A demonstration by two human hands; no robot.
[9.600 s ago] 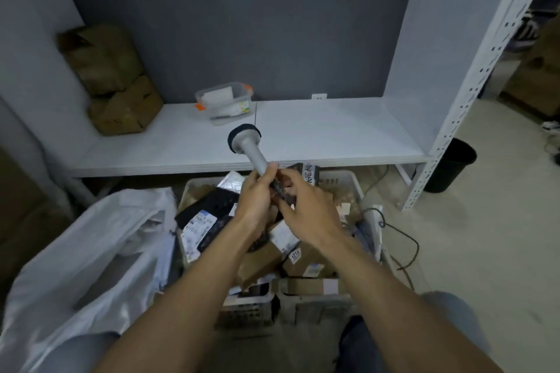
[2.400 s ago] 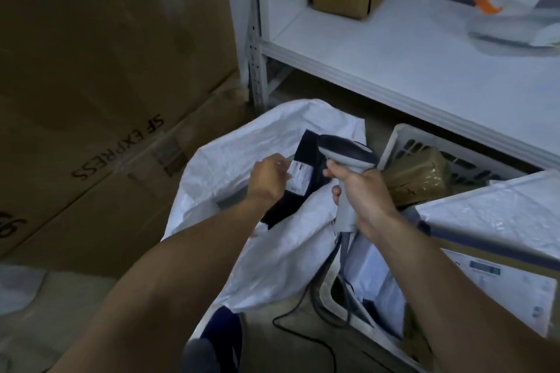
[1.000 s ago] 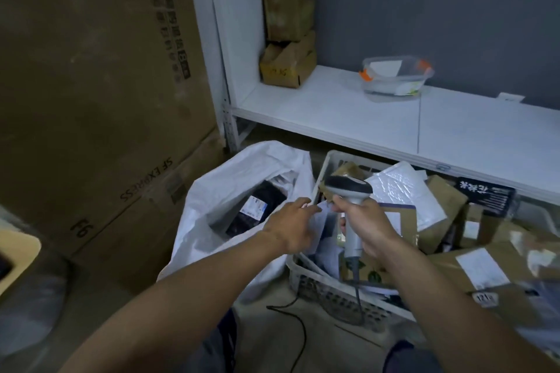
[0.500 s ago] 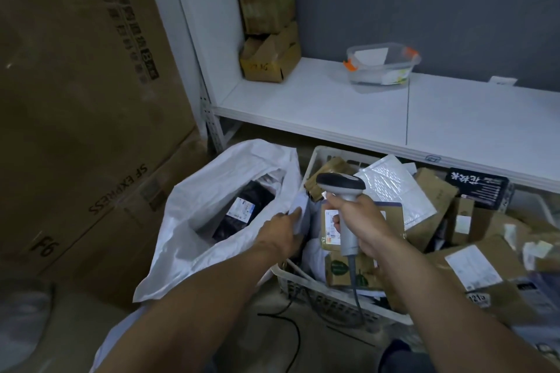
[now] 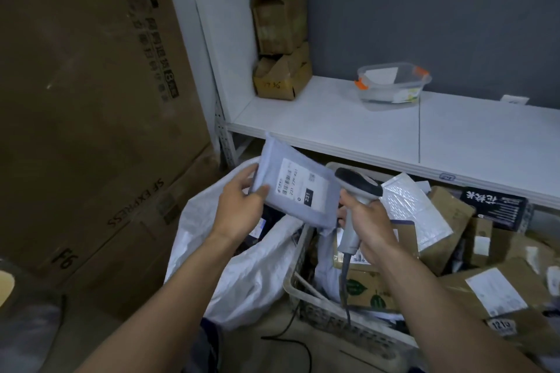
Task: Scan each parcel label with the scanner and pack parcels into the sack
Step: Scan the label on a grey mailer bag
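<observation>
Parcel, a flat pale grey-blue plastic mailer (image 5: 315, 209): held up over the mouth of the sack, tilted, white printed label (image 5: 298, 183) facing the camera. Left hand (image 5: 239, 209) grips its left edge, thumb on the front face, fingers behind.

Right hand (image 5: 368, 227) curled round the handle of the grey handheld scanner with a dark head (image 5: 356, 189). The scanner head sits just beside the mailer's right edge, pointing left toward it. Dark cable (image 5: 345, 291) drops from the handle over the crate.

Below the left hand: white woven plastic sack (image 5: 242, 269), mouth open, a dark parcel with a small label partly visible inside.

Touching the sack's right side: white slotted plastic crate (image 5: 318, 309), heaped with parcels. Among them a white bubble mailer (image 5: 415, 209), brown cardboard boxes with white labels (image 5: 497, 291), and a black box with white characters (image 5: 494, 206).

Left: large brown cardboard carton printed "SF EXPRESS" (image 5: 91, 100), standing on the floor.

Behind the crate: white shelf board (image 5: 348, 127). On it, a clear plastic container with orange clips (image 5: 394, 83), and in the left corner two worn brown cardboard boxes (image 5: 280, 42), one stacked on the other. Dark grey wall (image 5: 424, 3) at the back.
</observation>
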